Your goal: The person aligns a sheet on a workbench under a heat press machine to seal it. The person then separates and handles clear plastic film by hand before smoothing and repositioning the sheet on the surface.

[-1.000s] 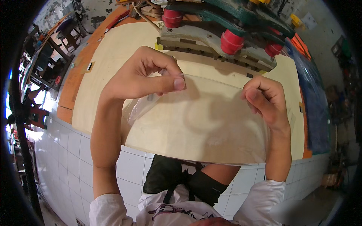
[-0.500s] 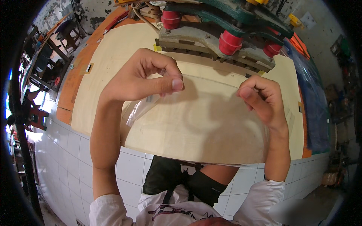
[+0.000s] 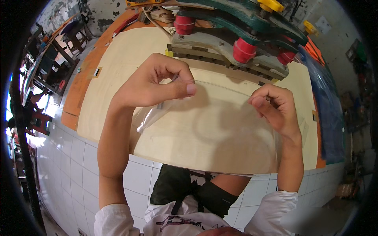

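A clear plastic sheet (image 3: 220, 114) stretches between my hands over the pale wooden board, its far edge running from one pinch to the other. My left hand (image 3: 163, 82) pinches the sheet's far left corner between thumb and fingers. At the far right corner, my right hand (image 3: 275, 104) grips the same edge between thumb and forefinger. Below my left hand a shiny fold of the plastic hangs down. Just beyond the sheet's far edge stands a press-like machine (image 3: 232, 47) with a grey metal plate, green arms and red round mounts.
The pale board (image 3: 126, 47) lies on an orange-brown worktable (image 3: 73, 106). Blue plastic sheeting (image 3: 327, 114) is draped along the table's right side. A yellow knob (image 3: 271, 5) tops the machine. White floor tiles (image 3: 136, 179) and a stool (image 3: 71, 33) show beyond the table.
The view has shifted slightly, so the machine and table sit a little further right and lower. Both hands keep their pinch on the plastic sheet, at nearly the same distance apart.
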A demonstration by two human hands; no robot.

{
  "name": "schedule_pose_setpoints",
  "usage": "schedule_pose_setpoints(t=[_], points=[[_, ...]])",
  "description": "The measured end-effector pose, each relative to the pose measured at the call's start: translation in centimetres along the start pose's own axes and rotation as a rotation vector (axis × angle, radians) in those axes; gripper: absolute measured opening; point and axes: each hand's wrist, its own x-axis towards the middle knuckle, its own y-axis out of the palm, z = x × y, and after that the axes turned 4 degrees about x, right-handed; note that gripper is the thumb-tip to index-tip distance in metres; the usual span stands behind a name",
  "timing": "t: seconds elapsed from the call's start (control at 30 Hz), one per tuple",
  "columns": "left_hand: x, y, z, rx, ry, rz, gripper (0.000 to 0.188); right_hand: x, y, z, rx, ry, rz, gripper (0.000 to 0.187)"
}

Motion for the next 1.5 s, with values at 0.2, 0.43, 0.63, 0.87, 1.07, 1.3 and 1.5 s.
schedule_pose_setpoints(t=[0.2,0.43,0.63,0.87,1.07,1.3,1.5], points=[[-0.1,-0.6,0.4,0.0,0.078,-0.154,0.021,0.0,-0.2,0.3,0.024,0.033,0.021,0.019],[-0.3,-2.0,1.4,-0.046,0.091,-0.224,0.021,-0.1,-0.7,0.4,0.03,0.051,0.0,0.016],[-0.2,-2.2,1.4,-0.064,0.129,-0.281,0.022,-0.1,-1.3,0.1,0.003,0.086,-0.042,0.018],[-0.2,-2.2,1.2,-0.147,0.11,-0.258,0.014,0.1,-1.8,-0.3,-0.076,0.065,-0.124,0.018],[-0.3,-1.6,0.6,-0.207,0.052,-0.242,0.015,0.1,-2.9,-0.2,-0.065,0.013,-0.138,0.017],[-0.1,-1.6,1.1,-0.214,0.109,-0.167,0.013,0.2,-3.8,-0.2,-0.104,-0.055,-0.167,0.018],[-0.3,-1.6,0.9,-0.19,0.098,-0.156,0.014,0.1,-3.9,-0.5,-0.087,-0.07,-0.153,0.018]])
